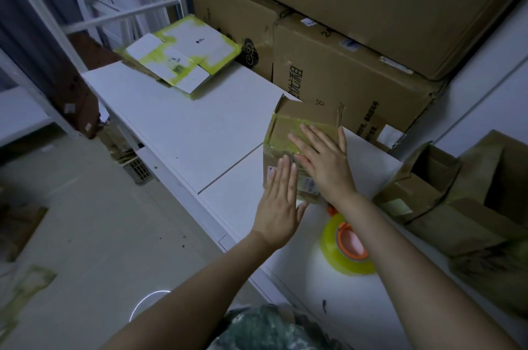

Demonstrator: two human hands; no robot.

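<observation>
box: small brown cardboard box [304, 116], sits on the white counter [177, 126] near its right end, just in front of the stacked cartons
box surface: top is shiny with yellowish-clear tape, edges a bit crumpled, one flap sticking up at the back
box label: white sticker [310, 186] with tiny print on the near side, way too small to read
left hand: left hand [278, 206] lies flat against the near-left side of the box, fingers [285, 171] straight and pressed together, thumb tucked low by the bottom edge
right hand: right hand [325, 161] is palm down on the taped top, fingers [307, 136] straight and slightly spread, not curled round anything
tape roll: fat roll of yellowish-clear tape [333, 246] with an orange core, on the counter just under the right forearm
cartons: big brown cartons [343, 75] behind, Chinese print running sideways plus a "6", can't read the rest
flat box: flattened white box [183, 55] with yellow-green tape edges at the far end of the counter, small logo and an "8" on its label
open cartons: floppy brown ones [428, 195] on the right, flaps up
</observation>
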